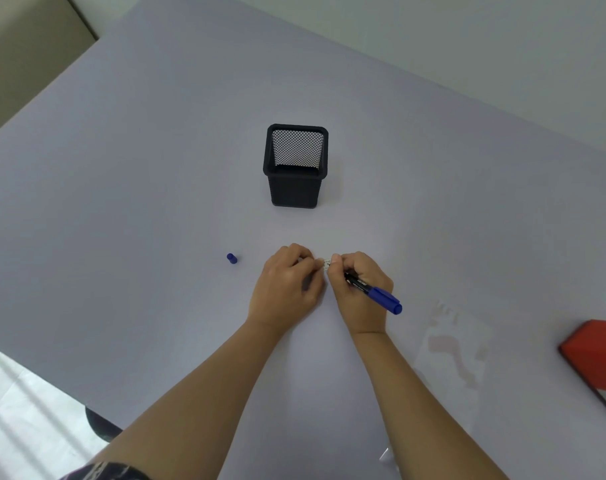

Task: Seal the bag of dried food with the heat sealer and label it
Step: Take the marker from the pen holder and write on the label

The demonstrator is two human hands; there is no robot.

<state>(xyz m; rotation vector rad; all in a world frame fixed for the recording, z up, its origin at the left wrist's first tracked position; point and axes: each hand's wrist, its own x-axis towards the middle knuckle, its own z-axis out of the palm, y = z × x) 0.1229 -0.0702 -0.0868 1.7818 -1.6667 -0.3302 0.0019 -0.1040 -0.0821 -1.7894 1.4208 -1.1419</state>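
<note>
Left hand (287, 285) and right hand (358, 289) meet fingertip to fingertip, pinching a small white paper label (327, 263) between them; the right also grips a black-barrelled marker with blue end (374, 293). Clear plastic bag of dried food (454, 351) lies flat right of the right forearm, red heat sealer (596, 351) beyond it. Blue marker cap (231, 258) lies left of the left hand, black mesh pen holder (295, 166) ahead of both.

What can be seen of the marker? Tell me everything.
The marker is a slim pen with a black barrel carrying pale print and a blue rear end. It is uncapped; a small blue cap lies apart on the table to the left. The right hand grips it, tilted, rear end pointing right and toward the person. Its tip is hidden behind the fingers.
</note>
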